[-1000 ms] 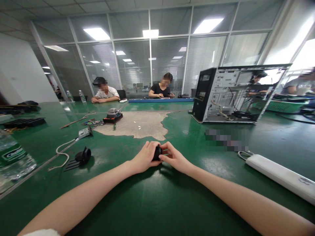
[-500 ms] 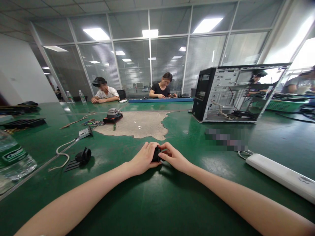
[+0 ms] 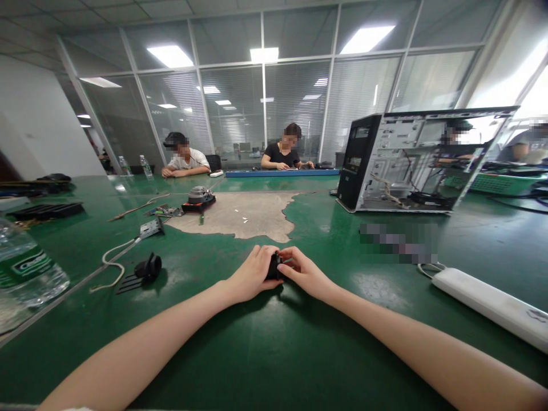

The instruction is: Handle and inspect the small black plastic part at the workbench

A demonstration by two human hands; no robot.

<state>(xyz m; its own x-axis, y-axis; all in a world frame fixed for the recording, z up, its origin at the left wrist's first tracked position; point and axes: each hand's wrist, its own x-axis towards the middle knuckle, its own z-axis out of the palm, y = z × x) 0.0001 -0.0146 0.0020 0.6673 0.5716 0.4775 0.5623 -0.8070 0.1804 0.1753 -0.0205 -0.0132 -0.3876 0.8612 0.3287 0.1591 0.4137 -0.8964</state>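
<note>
Both of my hands meet at a small black plastic part [image 3: 274, 267] in the middle of the green table. My left hand [image 3: 252, 275] wraps round its left side, fingers over the top and thumb below. From the right, my right hand [image 3: 302, 272] pinches its edge between thumb and fingers. Much of the part is covered by my fingers, so its exact kind is not visible. To the left lies a black plastic piece [image 3: 148, 268] with a round end and flat prongs. Near it are a metal bracket [image 3: 150, 228] and a pale cable [image 3: 112, 264].
An open computer case [image 3: 358, 165] stands at the right back. A white power strip [image 3: 483, 299] lies at right, and a water bottle [image 3: 32, 268] stands at left. A heatsink with fan [image 3: 199, 197] sits beyond my hands. Two people sit across the table.
The whole view has shifted slightly, moving the scene a little to the right. My hands keep their hold on the black part with hardly any visible change.
</note>
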